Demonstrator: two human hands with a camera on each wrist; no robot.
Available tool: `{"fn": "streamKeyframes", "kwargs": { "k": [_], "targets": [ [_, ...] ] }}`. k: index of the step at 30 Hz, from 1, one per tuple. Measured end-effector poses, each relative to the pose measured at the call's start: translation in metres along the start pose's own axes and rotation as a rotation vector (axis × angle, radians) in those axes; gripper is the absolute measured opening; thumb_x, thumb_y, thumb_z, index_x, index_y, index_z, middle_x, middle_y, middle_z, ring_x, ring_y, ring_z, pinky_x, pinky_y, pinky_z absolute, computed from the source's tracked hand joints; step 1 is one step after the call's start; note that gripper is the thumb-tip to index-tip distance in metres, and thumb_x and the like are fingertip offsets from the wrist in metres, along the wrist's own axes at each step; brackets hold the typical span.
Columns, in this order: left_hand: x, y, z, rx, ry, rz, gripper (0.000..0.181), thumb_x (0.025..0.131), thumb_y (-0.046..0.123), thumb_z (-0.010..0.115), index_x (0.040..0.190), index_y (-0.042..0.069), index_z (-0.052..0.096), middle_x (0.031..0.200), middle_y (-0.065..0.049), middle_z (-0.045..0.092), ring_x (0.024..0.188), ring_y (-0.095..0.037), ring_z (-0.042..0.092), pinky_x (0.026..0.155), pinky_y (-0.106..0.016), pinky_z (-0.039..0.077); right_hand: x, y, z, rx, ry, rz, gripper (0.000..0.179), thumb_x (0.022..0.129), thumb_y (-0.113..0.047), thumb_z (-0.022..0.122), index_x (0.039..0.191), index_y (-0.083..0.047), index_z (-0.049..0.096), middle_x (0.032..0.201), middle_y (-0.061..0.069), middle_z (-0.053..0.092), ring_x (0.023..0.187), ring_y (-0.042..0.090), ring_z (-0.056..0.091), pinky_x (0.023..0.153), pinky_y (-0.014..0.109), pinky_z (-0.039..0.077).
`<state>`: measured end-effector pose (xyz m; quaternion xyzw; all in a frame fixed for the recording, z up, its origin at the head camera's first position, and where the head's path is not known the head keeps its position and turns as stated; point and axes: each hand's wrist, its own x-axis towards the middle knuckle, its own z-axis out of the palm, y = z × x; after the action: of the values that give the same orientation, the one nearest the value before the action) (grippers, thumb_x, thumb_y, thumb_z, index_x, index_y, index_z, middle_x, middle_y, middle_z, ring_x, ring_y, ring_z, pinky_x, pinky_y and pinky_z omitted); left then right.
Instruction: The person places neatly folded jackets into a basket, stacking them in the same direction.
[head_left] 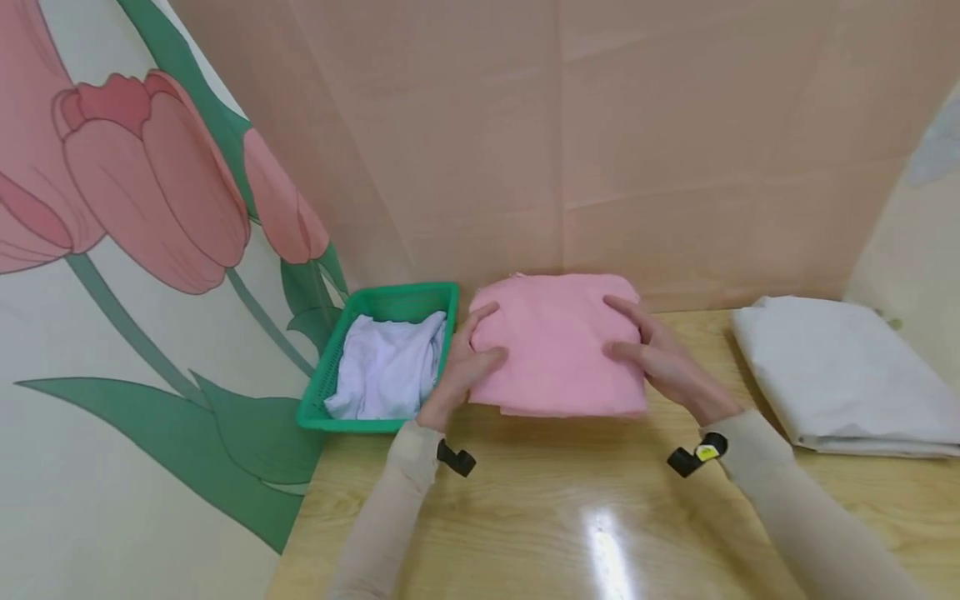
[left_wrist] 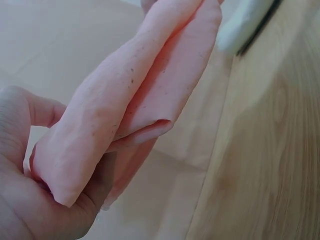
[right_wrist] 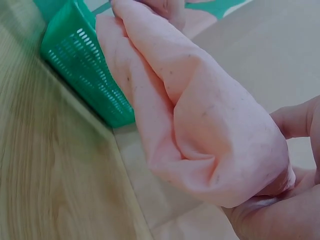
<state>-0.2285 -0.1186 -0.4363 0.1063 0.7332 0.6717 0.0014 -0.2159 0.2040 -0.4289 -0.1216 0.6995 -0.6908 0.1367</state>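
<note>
A folded pink cloth is held up over the table between both hands, its layers showing in the wrist views. My left hand grips its left end, thumb on the near face and other fingers around the edge. At the opposite end, my right hand holds the cloth the same way, the thumb and one finger lying on the face toward me. The left wrist view shows the rolled edge of the pink cloth tucked between thumb and fingers. Some fingers are hidden behind the fabric.
Left of the cloth, a green plastic basket contains a crumpled pale lavender cloth. A folded white sheet lies on the right of the wooden table. Behind hangs a beige sheet; a tulip-painted wall borders the left.
</note>
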Motion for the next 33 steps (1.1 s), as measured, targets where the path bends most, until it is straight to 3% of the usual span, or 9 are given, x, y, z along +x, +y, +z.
{"fn": "streamKeyframes", "kwargs": {
  "k": [5,15,23,33],
  "targets": [
    [-0.001,0.002,-0.02,0.053,0.041,0.038,0.079,0.079,-0.002,0.073,0.153,0.021,0.056,0.159,-0.011,0.045,0.132,-0.027,0.049,0.112,-0.045,0.043,0.013,-0.006,0.016,0.021,-0.022,-0.015,0.082,0.104,-0.006,0.065,0.172,-0.022,0.021,0.171,0.016,0.019,0.128,0.023,0.047,0.093,0.022,0.055],
    [-0.002,0.01,-0.058,0.08,0.099,0.027,0.076,0.082,-0.004,0.072,0.151,0.024,0.058,0.157,-0.006,0.049,0.129,-0.027,0.051,0.107,-0.044,0.046,0.037,-0.011,0.044,0.067,-0.094,-0.025,0.084,0.102,-0.003,0.064,0.172,-0.023,0.022,0.168,0.019,0.022,0.124,0.025,0.053,0.091,0.029,0.057],
    [-0.006,0.016,-0.09,0.103,0.133,0.014,0.073,0.084,-0.005,0.072,0.15,0.024,0.06,0.157,-0.008,0.049,0.129,-0.029,0.05,0.104,-0.043,0.047,0.056,-0.012,0.064,0.007,-0.129,-0.019,0.085,0.101,-0.008,0.068,0.171,-0.026,0.024,0.173,0.017,0.015,0.137,0.036,0.044,0.096,0.029,0.053],
    [-0.012,0.021,-0.137,0.163,0.208,-0.01,0.07,0.088,-0.003,0.072,0.151,0.021,0.058,0.16,-0.01,0.045,0.136,-0.032,0.043,0.11,-0.052,0.043,0.079,-0.017,0.097,-0.063,-0.175,-0.069,0.084,0.098,-0.014,0.072,0.169,-0.027,0.03,0.178,0.008,0.006,0.153,0.034,0.03,0.115,0.053,0.043]
  ]
}}
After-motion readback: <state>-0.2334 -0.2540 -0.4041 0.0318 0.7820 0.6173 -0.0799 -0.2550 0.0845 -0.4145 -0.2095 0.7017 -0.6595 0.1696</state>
